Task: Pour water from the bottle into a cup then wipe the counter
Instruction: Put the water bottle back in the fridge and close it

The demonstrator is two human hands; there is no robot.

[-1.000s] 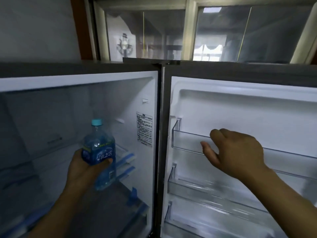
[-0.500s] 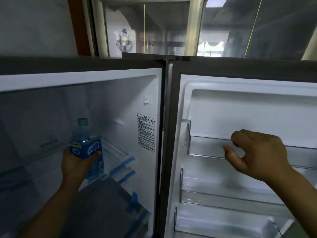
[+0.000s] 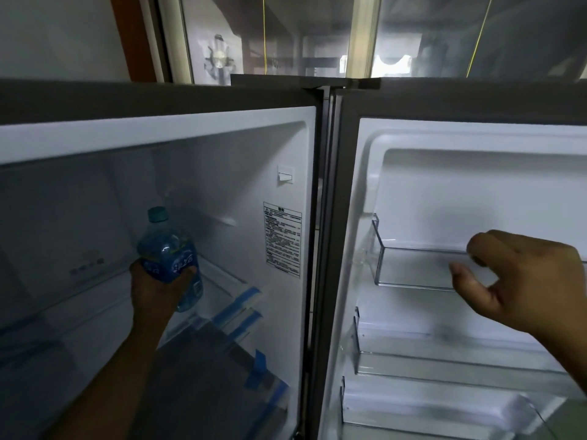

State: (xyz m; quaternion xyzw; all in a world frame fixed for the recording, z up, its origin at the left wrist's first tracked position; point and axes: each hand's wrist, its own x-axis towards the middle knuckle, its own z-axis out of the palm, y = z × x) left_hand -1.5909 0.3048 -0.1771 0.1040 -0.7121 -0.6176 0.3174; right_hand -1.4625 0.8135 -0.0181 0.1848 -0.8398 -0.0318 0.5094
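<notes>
Fetching step: my left hand [image 3: 155,290] wraps its fingers round the bottle [image 3: 168,249], clear blue plastic, capped, nearly upright, inside the smooth white fridge [image 3: 222,173]. My right hand [image 3: 521,287] is loosely curled, holding nothing, beside a clear door shelf [image 3: 413,281]. Next, I judge, I carry the bottle out to a cup, none in view.

A refrigerator [image 3: 222,173] is seen with its door [image 3: 444,185] swung open to the right. Three clear door bins [image 3: 413,274] are stacked down the door's inner side. A printed warning label [image 3: 282,239] is stuck on the compartment's right wall, and blue tape strips [image 3: 244,296] are fixed along the shelf edges. Glazed windows [image 3: 286,36] are seen above.
</notes>
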